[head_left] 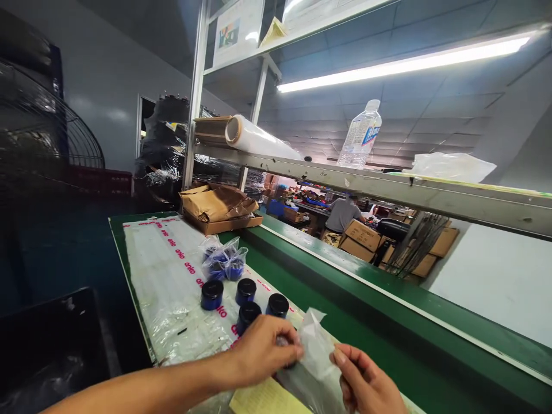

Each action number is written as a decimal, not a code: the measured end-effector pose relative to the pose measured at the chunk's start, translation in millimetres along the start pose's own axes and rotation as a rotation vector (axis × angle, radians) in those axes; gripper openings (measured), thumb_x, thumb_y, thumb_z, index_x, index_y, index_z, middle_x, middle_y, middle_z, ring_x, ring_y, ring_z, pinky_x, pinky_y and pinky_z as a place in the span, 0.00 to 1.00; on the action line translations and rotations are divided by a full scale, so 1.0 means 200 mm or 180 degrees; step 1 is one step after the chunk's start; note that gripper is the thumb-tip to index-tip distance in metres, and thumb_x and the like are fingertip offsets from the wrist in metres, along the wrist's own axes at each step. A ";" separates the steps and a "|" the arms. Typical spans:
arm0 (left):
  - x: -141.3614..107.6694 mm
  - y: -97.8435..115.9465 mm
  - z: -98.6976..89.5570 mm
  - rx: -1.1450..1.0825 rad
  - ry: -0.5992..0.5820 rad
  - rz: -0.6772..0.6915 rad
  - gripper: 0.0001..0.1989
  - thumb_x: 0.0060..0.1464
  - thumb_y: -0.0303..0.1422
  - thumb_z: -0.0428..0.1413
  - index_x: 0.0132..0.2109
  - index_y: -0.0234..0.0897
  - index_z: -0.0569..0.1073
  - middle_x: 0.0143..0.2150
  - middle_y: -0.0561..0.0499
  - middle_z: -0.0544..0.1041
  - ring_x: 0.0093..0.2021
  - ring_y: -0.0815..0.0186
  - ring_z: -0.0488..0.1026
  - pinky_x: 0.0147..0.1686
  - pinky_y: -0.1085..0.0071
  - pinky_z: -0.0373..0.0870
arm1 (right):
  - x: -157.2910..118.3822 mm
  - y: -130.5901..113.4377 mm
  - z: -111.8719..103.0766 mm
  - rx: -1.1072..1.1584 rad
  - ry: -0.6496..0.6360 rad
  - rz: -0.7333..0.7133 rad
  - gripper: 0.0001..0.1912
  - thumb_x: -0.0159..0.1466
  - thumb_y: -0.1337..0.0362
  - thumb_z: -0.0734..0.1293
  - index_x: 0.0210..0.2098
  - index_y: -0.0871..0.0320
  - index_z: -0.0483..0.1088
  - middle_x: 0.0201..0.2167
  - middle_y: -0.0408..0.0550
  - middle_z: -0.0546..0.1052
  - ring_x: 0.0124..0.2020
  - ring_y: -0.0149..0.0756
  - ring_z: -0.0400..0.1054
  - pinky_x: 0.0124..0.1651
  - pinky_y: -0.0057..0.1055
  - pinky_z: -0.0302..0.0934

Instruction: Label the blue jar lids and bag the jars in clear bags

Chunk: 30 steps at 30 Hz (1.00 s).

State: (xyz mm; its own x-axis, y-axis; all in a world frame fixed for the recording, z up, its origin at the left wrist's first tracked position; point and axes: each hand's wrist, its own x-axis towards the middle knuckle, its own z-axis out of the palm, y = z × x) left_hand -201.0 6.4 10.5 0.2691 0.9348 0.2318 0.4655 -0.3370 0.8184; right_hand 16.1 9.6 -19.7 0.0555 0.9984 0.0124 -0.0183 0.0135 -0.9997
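A small clear plastic bag (317, 344) stretches between my two hands. My right hand (368, 382) pinches its right side between thumb and fingertips. My left hand (265, 351) is curled closed at the bag's left side, its fingertips slightly blurred. Something dark shows partly beneath the left fingers, too hidden to name. Just beyond the left hand stand several blue jars with black lids (249, 315), upright on the table. Behind them, more blue jars in clear bags (224, 261) sit grouped together. A yellow paper sheet (267, 398) lies below my left wrist.
An open cardboard box (228, 223) with brown paper stands at the table's far end. A green conveyor belt (345, 310) runs along the right. Overhead, a shelf (319, 170) carries a plastic film roll (263, 138) and a water bottle (361, 135). A seated person (344, 215) works in the background.
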 end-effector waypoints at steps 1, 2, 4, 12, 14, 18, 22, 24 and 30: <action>0.04 0.01 -0.04 0.0431 0.0188 0.0155 0.07 0.57 0.34 0.57 0.37 0.38 0.80 0.32 0.55 0.80 0.34 0.66 0.75 0.32 0.75 0.64 | 0.04 -0.05 0.03 -0.0061 -0.0043 -0.0084 0.29 0.49 0.41 0.77 0.36 0.61 0.75 0.16 0.39 0.69 0.18 0.29 0.61 0.21 0.25 0.57; 0.09 0.01 -0.08 0.0844 0.0377 0.0293 0.07 0.58 0.33 0.56 0.38 0.39 0.80 0.34 0.55 0.81 0.35 0.66 0.76 0.33 0.74 0.65 | 0.07 -0.10 0.07 -0.0134 -0.0060 -0.0180 0.29 0.49 0.43 0.76 0.37 0.61 0.74 0.20 0.42 0.73 0.21 0.33 0.66 0.24 0.28 0.63; 0.18 0.01 -0.13 0.1442 0.0659 0.0432 0.07 0.60 0.31 0.55 0.41 0.39 0.79 0.39 0.52 0.81 0.40 0.63 0.77 0.38 0.72 0.67 | 0.15 -0.17 0.14 -0.0370 0.0010 -0.0456 0.27 0.51 0.44 0.73 0.39 0.60 0.73 0.30 0.48 0.78 0.32 0.41 0.74 0.32 0.34 0.70; 0.17 -0.16 -0.11 0.2717 0.0165 0.0554 0.05 0.59 0.23 0.55 0.39 0.35 0.75 0.39 0.47 0.79 0.36 0.57 0.78 0.31 0.68 0.67 | 0.31 0.01 0.24 -0.1444 0.0073 -0.0935 0.17 0.51 0.51 0.64 0.33 0.55 0.74 0.33 0.50 0.80 0.37 0.48 0.73 0.44 0.41 0.63; 0.13 -0.21 -0.08 0.2936 -0.0020 0.0669 0.05 0.59 0.22 0.56 0.39 0.35 0.74 0.39 0.47 0.79 0.37 0.57 0.77 0.30 0.68 0.67 | 0.29 0.09 0.22 -0.1546 -0.0103 -0.0913 0.16 0.54 0.51 0.64 0.33 0.54 0.73 0.34 0.49 0.80 0.36 0.47 0.73 0.43 0.39 0.63; 0.07 -0.26 -0.06 0.3312 -0.0186 0.1059 0.03 0.60 0.23 0.57 0.38 0.35 0.73 0.39 0.47 0.77 0.39 0.56 0.75 0.30 0.65 0.67 | 0.25 0.16 0.17 -0.1872 -0.0494 -0.0866 0.14 0.61 0.52 0.60 0.35 0.54 0.71 0.37 0.47 0.79 0.37 0.43 0.73 0.43 0.35 0.62; 0.05 -0.30 -0.06 0.3730 0.0003 0.1933 0.06 0.60 0.28 0.60 0.35 0.37 0.70 0.35 0.50 0.74 0.35 0.58 0.72 0.27 0.64 0.64 | 0.22 0.17 0.14 -0.2183 -0.0593 -0.0897 0.14 0.64 0.53 0.57 0.36 0.53 0.70 0.36 0.45 0.78 0.37 0.41 0.73 0.43 0.34 0.62; 0.03 -0.31 -0.06 0.3740 0.0128 0.2210 0.08 0.59 0.29 0.61 0.34 0.37 0.69 0.33 0.51 0.73 0.33 0.61 0.70 0.25 0.64 0.61 | 0.20 0.19 0.12 -0.2298 -0.0620 -0.0926 0.13 0.65 0.54 0.58 0.37 0.53 0.70 0.36 0.44 0.78 0.37 0.41 0.73 0.43 0.33 0.63; 0.02 -0.34 -0.03 0.3798 0.0249 0.2678 0.11 0.58 0.30 0.61 0.31 0.37 0.67 0.30 0.52 0.70 0.30 0.62 0.69 0.23 0.64 0.57 | 0.14 0.29 0.06 -0.3091 -0.0412 -0.1757 0.09 0.64 0.66 0.57 0.36 0.51 0.69 0.35 0.43 0.77 0.36 0.39 0.72 0.40 0.31 0.63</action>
State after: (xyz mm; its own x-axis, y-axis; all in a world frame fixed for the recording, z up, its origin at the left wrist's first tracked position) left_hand -237.1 33.3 -41.8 0.7816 0.4097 0.4704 0.6154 -0.6299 -0.4738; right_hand 3.8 38.4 -77.9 -0.2896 0.8680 0.4034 0.7653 0.4631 -0.4470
